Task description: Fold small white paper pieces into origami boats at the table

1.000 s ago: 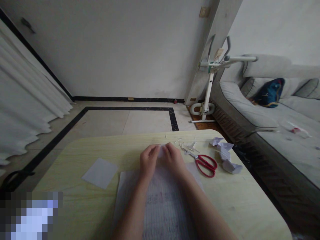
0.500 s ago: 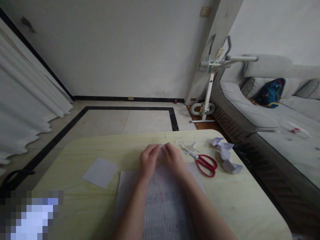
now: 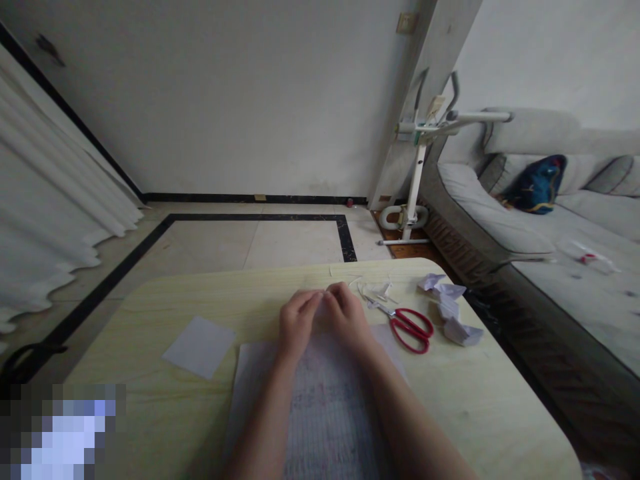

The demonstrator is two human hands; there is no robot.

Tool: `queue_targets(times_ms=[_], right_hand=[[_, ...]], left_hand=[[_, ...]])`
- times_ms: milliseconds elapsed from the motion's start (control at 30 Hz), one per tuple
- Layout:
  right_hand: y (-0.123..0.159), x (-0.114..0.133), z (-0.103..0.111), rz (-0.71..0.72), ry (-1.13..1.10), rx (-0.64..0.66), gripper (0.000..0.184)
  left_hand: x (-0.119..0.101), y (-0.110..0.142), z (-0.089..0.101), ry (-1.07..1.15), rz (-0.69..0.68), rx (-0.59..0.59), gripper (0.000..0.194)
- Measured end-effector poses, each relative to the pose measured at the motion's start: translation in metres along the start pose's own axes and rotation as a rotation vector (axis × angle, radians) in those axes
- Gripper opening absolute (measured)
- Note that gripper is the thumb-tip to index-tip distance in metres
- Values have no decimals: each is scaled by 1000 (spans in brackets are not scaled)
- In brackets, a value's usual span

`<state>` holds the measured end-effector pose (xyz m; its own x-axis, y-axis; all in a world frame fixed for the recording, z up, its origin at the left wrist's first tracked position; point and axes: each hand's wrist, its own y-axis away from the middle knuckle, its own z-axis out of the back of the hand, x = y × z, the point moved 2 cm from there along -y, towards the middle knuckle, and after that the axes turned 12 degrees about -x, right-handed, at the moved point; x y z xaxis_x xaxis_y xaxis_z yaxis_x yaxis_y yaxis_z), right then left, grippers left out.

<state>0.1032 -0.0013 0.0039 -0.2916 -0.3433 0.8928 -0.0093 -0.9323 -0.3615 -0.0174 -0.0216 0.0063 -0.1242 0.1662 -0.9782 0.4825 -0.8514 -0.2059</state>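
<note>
My left hand point(image 3: 299, 319) and my right hand point(image 3: 346, 315) meet above the far end of a written sheet point(image 3: 325, 407). Both are closed, fingertips pinched together on a small piece of white paper point(image 3: 323, 315), mostly hidden by the fingers. Red-handled scissors point(image 3: 411, 329) lie to the right of my right hand, their blades toward thin paper scraps point(image 3: 383, 291). Further right sit several folded paper shapes point(image 3: 450, 307) in a row. On the left, a flat white paper square point(image 3: 201, 347) rests on the table, apart from my left hand.
The pale wooden table point(image 3: 125, 347) has rounded far corners. Beyond it are a tiled floor point(image 3: 215, 243) and a wall. A white exercise machine point(image 3: 415, 180) stands at the back right, beside a grey sofa point(image 3: 590, 280). White curtains point(image 3: 50, 200) hang on the left.
The fingertips have shifted slightly at the paper, and less of its white tip shows between them. The whole view has moved a little; the things on the table lie as before.
</note>
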Motion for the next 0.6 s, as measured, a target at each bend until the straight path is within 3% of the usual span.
queue_targets(times_ms=[267, 500, 600], right_hand=[[-3, 0, 2, -75, -134, -45, 12], [-3, 1, 2, -58, -128, -87, 11], [-4, 2, 3, -74, -156, -117, 12]], left_hand=[[-3, 1, 0, -20, 67, -14, 23], [-4, 4, 1, -125, -40, -79, 24], [-1, 6, -2, -125, -44, -44, 24]])
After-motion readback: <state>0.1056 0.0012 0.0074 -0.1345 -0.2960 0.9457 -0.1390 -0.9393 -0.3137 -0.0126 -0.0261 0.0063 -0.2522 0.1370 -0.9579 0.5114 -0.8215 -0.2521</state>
